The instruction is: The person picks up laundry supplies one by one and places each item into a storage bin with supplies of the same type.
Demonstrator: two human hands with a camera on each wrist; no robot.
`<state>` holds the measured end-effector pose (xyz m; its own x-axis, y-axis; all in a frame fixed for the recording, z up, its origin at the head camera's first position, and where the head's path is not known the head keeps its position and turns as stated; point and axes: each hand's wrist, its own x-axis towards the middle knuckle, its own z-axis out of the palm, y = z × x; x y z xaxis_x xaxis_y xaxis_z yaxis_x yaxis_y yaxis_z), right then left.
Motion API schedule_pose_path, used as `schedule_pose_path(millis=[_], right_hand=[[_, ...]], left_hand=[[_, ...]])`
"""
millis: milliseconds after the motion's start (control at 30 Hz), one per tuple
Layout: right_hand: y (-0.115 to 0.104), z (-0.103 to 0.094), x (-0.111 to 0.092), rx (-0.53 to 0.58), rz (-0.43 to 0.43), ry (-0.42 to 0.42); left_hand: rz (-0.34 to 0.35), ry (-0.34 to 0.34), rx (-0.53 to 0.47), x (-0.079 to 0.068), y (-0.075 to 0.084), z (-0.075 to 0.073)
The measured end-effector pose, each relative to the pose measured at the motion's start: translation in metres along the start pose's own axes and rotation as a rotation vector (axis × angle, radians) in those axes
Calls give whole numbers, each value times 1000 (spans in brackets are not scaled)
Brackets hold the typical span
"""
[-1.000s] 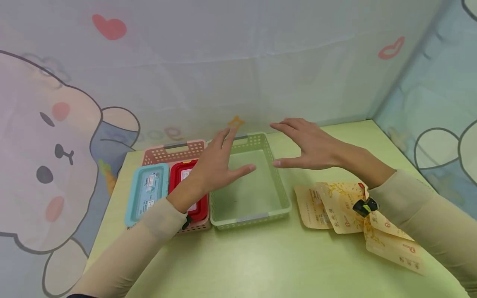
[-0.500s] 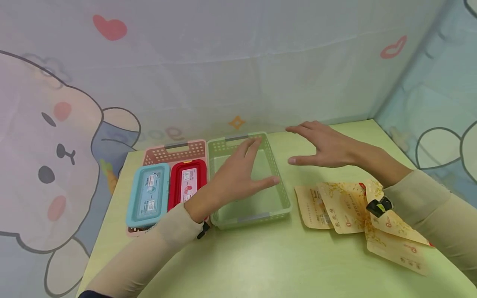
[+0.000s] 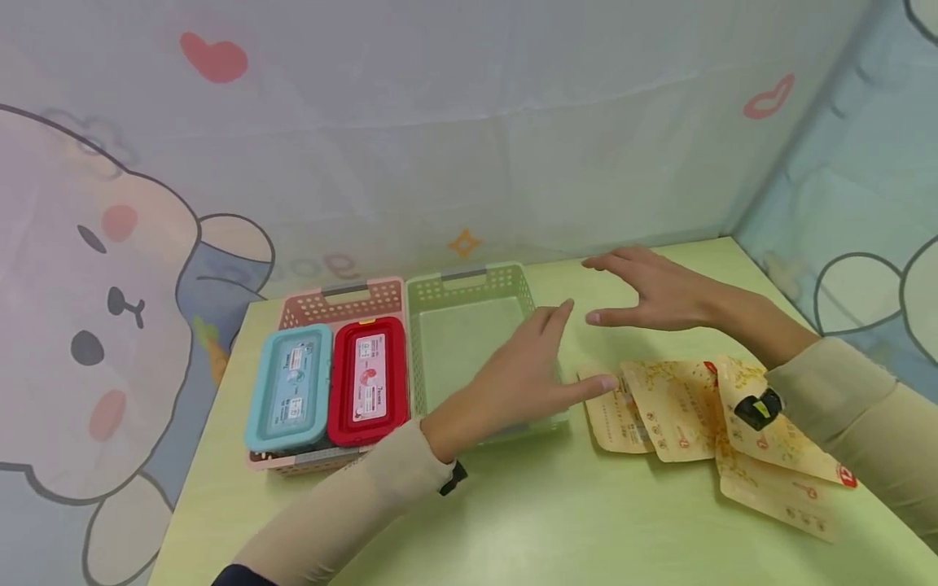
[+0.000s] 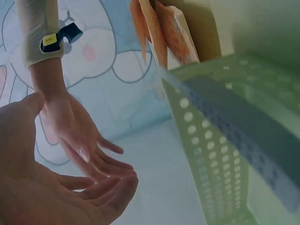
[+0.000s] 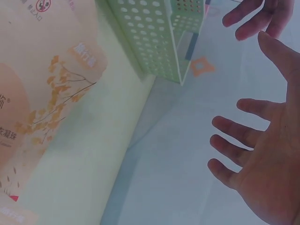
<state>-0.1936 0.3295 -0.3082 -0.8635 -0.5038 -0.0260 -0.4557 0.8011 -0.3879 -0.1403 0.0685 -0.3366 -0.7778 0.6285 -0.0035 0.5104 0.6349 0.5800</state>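
My left hand [image 3: 516, 374] hovers over the right side of the green basket [image 3: 469, 325], fingers extended and thumb spread, holding nothing. To its right my right hand [image 3: 652, 293] is raised above the table with spread fingers and nothing in it. Several tan printed pouches [image 3: 674, 407] lie overlapping below the right hand and forearm. The left hand hides part of the basket's front right and the edge of the leftmost pouch. In the right wrist view, the right hand [image 5: 267, 159] has its fingers apart, with a pouch [image 5: 42, 89] at the left.
Left of the green basket stands a pink basket [image 3: 344, 301]. It holds a light blue lidded box [image 3: 293, 387] and a red lidded box [image 3: 369, 381] side by side. The pale green table [image 3: 513, 521] meets a cartoon-printed cloth wall [image 3: 410, 163] at the back.
My left hand has moved right, from over the pink and green baskets' shared edge to the green basket's right side. My right hand has shifted right as well. Baskets and pouches stay put.
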Motion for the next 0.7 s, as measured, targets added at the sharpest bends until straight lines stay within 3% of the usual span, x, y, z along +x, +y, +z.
schedule_pose_path(millis=[333, 700], right_hand=[[18, 6, -10, 55, 14, -40], [34, 16, -12, 91, 35, -118]], left_hand=[[20, -110, -32, 6, 20, 31], [-31, -246, -24, 4, 44, 59]])
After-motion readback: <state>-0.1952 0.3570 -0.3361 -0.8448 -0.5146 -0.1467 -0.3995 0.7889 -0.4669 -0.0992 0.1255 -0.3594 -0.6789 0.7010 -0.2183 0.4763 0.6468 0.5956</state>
